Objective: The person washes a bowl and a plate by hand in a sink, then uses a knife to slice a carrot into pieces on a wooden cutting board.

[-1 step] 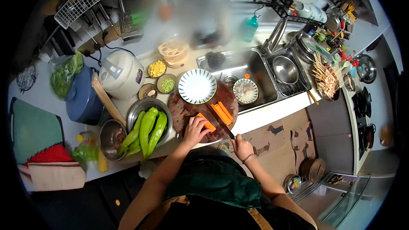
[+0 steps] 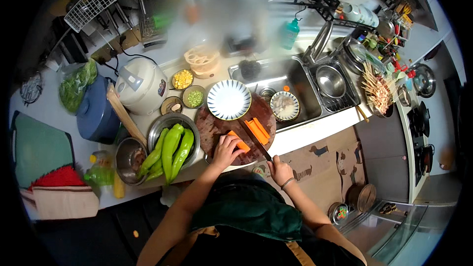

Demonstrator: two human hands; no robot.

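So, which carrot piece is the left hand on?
The carrot piece left of the knife, under the fingertips of the left hand; the other carrot pieces lie on the knife's right, clear of that hand.

A white rice cooker (image 2: 140,88) stands beside a blue pot (image 2: 93,120); bagged leafy greens (image 2: 76,91) lie at the pot's left; a teal bottle (image 2: 291,35) is behind the steel sink (image 2: 298,81); loaded skewers (image 2: 377,91) bunch near the stove (image 2: 422,118); a dog-patterned mat (image 2: 315,172) covers part of the floor.
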